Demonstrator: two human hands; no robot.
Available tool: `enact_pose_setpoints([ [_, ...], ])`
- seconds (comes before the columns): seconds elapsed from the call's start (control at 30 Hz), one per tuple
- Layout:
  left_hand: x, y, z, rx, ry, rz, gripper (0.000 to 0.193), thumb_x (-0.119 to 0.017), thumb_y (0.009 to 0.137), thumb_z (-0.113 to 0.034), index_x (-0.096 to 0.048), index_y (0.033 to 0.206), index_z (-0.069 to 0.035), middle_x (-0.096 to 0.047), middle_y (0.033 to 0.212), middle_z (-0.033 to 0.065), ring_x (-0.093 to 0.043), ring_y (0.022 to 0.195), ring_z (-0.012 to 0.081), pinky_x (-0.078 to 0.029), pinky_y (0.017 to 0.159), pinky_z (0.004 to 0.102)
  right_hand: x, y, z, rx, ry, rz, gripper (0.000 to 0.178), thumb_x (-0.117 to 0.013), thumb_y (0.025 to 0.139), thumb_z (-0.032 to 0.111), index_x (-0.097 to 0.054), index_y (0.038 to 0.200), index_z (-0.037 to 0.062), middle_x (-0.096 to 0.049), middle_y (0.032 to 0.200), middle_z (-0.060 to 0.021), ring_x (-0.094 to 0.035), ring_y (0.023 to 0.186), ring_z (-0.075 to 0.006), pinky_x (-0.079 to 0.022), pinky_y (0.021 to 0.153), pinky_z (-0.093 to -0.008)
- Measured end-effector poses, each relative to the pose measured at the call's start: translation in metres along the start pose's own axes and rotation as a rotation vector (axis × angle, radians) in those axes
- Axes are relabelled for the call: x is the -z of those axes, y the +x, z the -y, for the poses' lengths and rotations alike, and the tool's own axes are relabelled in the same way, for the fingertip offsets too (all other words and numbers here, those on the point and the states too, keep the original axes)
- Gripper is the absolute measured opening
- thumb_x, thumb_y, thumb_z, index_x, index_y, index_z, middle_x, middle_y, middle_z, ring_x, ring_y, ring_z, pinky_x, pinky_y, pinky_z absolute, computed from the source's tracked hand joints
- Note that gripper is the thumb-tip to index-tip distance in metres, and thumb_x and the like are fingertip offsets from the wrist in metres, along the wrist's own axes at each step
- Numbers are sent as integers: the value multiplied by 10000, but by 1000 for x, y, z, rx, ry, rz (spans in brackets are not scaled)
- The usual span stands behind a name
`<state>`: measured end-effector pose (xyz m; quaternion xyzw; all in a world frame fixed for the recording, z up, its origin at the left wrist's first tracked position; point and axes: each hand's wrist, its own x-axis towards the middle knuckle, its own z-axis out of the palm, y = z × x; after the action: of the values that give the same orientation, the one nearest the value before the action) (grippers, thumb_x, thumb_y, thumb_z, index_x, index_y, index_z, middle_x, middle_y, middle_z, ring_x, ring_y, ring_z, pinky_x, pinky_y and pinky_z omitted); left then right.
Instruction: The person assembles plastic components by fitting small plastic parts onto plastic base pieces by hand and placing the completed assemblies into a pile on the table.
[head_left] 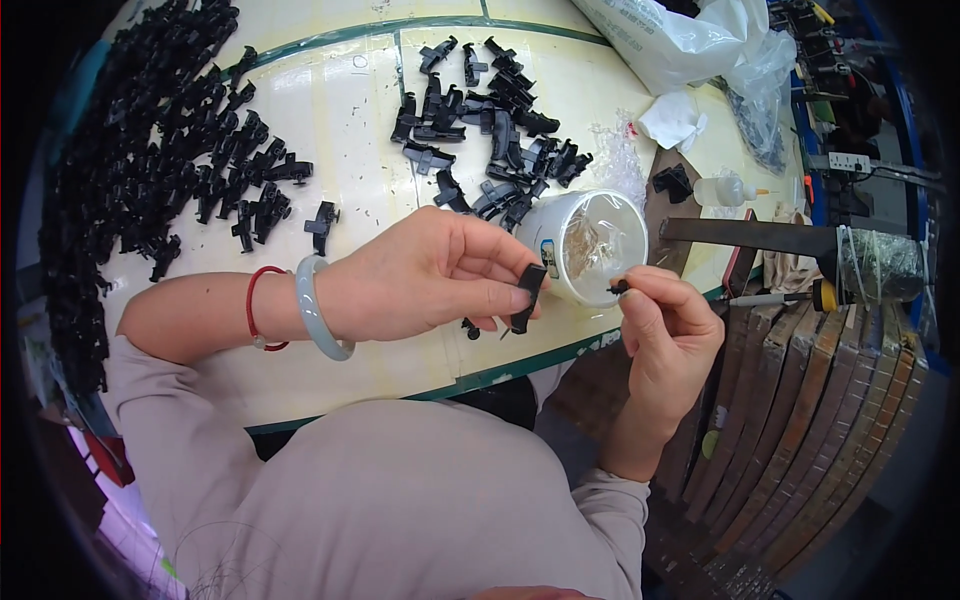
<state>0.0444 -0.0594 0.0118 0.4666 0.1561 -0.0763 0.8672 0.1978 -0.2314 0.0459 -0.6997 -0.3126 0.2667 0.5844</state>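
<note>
Between the thumb and fingers of my left hand (440, 275) is a black plastic part (528, 298), tilted upright over the table's near edge. My right hand (668, 335) pinches a small black piece (618, 288) at its fingertips, to the right of that part and apart from it. Just behind both hands stands a white plastic tub (548, 225) with a clear plastic bag (592, 245) inside. Another small black piece (471, 328) shows below my left hand, partly hidden by the fingers.
A large heap of black plastic parts (130, 130) covers the table's left; a smaller group (490, 120) lies behind the tub. At the back right are a white plastic bag (670, 40), crumpled tissue (673, 122) and a squeeze bottle (725, 191). A metal bar (750, 235) juts in from the right.
</note>
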Motion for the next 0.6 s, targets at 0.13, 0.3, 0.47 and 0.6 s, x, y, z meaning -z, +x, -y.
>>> enact_pose_setpoints([
  [0.13, -5, 1, 10, -32, -133, 13, 220, -585, 889, -33, -567, 1101, 27, -653, 1007, 105, -638, 930, 148, -534, 803, 260, -4, -8, -3, -97, 165, 45, 117, -670, 777, -76, -666, 889, -43, -656, 900, -104, -503, 597, -33, -365, 476, -157],
  [0.3, -9, 2, 20, -68, -177, 26, 238, -582, 887, -16, -547, 1116, 36, -650, 1028, 127, -642, 944, 174, -542, 822, 282, -10, -15, -5, -109, 181, 59, 119, -671, 782, -67, -662, 898, -43, -655, 902, -100, -501, 604, -34, -359, 478, -158],
  [0.47, -9, 0, 23, -66, -173, 47, 230, -587, 888, -28, -554, 1104, 41, -655, 1012, 131, -652, 911, 177, -543, 820, 283, -15, -19, -5, -94, 190, 71, 124, -666, 782, -78, -658, 902, -49, -649, 909, -99, -546, 671, -57, -411, 537, -165],
  [0.6, -9, -1, 24, -58, -178, 50, 219, -592, 887, -37, -567, 1090, 42, -659, 996, 122, -655, 895, 175, -544, 817, 283, -21, -20, -6, -33, 167, 105, 132, -651, 781, -106, -647, 906, -64, -641, 923, -115, -598, 791, -115, -490, 685, -216],
])
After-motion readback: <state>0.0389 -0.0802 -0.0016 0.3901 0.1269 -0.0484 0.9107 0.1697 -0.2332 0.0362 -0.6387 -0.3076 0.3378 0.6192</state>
